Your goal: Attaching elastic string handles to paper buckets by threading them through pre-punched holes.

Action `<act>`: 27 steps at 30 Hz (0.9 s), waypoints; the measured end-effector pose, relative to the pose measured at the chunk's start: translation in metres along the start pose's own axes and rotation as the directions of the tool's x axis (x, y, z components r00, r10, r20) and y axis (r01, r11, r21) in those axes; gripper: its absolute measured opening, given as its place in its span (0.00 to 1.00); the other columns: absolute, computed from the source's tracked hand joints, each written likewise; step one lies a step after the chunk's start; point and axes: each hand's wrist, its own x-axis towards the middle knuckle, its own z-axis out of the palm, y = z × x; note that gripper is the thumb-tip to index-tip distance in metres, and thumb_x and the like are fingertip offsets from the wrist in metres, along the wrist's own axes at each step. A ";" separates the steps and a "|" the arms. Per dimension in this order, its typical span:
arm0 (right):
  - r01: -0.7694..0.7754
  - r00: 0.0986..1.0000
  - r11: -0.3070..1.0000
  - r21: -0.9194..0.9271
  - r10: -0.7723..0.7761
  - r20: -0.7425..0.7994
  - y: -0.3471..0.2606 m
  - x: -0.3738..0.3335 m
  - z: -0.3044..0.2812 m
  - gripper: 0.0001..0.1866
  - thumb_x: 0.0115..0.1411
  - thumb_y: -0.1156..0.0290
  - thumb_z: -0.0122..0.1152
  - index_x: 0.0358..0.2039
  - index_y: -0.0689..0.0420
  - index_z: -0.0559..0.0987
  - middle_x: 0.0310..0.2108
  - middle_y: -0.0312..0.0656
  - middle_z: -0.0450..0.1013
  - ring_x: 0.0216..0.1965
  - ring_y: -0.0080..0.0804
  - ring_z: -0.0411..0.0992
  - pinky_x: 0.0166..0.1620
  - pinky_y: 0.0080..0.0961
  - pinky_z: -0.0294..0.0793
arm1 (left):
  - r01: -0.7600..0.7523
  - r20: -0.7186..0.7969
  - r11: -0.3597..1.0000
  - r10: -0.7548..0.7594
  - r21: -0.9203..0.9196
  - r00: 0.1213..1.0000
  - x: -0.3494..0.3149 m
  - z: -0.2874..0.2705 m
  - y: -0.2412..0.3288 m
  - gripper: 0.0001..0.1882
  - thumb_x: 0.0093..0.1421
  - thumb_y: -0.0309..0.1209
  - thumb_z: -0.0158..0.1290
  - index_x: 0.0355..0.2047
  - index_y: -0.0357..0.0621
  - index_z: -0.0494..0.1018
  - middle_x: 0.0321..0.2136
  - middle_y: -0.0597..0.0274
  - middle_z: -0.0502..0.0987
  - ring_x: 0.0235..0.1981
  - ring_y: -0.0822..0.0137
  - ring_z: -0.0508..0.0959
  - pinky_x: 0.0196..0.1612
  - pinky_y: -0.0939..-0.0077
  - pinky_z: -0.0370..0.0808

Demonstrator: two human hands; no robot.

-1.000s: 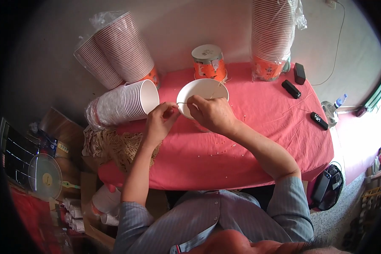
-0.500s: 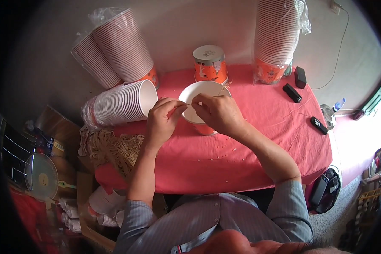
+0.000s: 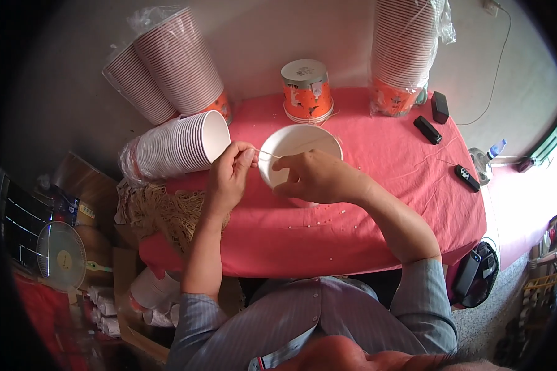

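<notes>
A thin pale cord [image 3: 266, 153] is pinched between the thumb and fingers of my left hand [image 3: 230, 176], at the left rim of a white-lined paper bucket [image 3: 298, 139]. From there the cord runs to the index fingertip of my right hand [image 3: 320, 177]. That hand hovers over the bucket's near right part with thumb and index finger apart; its other fingers are partly hidden. The bucket stands upright with its mouth facing up, and my right hand covers much of its near side.
Behind it, an orange patterned bucket [image 3: 307, 93] stands upside down. Nested buckets [image 3: 173, 148] lie at left beside a tangle of tan cords [image 3: 164, 213]. Wrapped bucket stacks [image 3: 179, 62] lean on the wall; another [image 3: 402, 55] stands right. Small beads [image 3: 328, 224] dot the red cloth [image 3: 390, 241].
My right hand has lowered toward me, and its thumb and index finger have parted from their pinch. My left hand keeps the cord and has shifted slightly left.
</notes>
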 end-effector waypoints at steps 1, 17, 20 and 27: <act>-0.004 1.000 1.000 -0.002 0.004 0.000 -0.002 -0.002 -0.001 0.26 0.62 0.57 0.74 0.57 0.58 0.83 0.34 0.47 0.86 0.40 0.47 0.86 0.45 0.43 0.83 | 0.041 0.037 0.999 -0.041 0.000 0.998 -0.002 0.001 -0.001 0.12 0.80 0.32 0.51 0.42 0.34 0.76 0.32 0.61 0.81 0.36 0.71 0.81 0.43 0.73 0.79; 0.337 0.805 0.856 -0.393 -0.478 -0.352 -0.008 -0.004 0.004 0.15 0.60 0.74 0.66 0.48 0.51 0.86 0.32 0.43 0.85 0.33 0.43 0.85 0.34 0.39 0.85 | 0.419 0.361 0.845 -0.297 -0.331 0.884 -0.009 -0.004 0.014 0.09 0.77 0.31 0.57 0.44 0.38 0.81 0.31 0.73 0.79 0.30 0.82 0.73 0.35 0.83 0.71; 0.333 0.814 0.833 -0.441 -0.490 -0.311 -0.007 -0.008 -0.001 0.14 0.57 0.74 0.67 0.44 0.50 0.86 0.33 0.43 0.85 0.33 0.42 0.85 0.34 0.39 0.85 | 0.430 0.364 0.849 -0.313 -0.306 0.877 -0.010 -0.004 0.015 0.09 0.76 0.32 0.58 0.42 0.39 0.82 0.28 0.75 0.77 0.28 0.85 0.72 0.32 0.85 0.68; 0.245 0.869 0.912 -0.330 -0.358 -0.342 0.001 -0.001 0.004 0.05 0.64 0.68 0.70 0.38 0.52 0.89 0.30 0.46 0.85 0.31 0.45 0.85 0.36 0.42 0.85 | -0.076 0.128 0.979 0.052 0.190 0.990 -0.016 0.008 0.035 0.07 0.74 0.26 0.57 0.40 0.32 0.77 0.28 0.55 0.78 0.29 0.61 0.79 0.35 0.66 0.75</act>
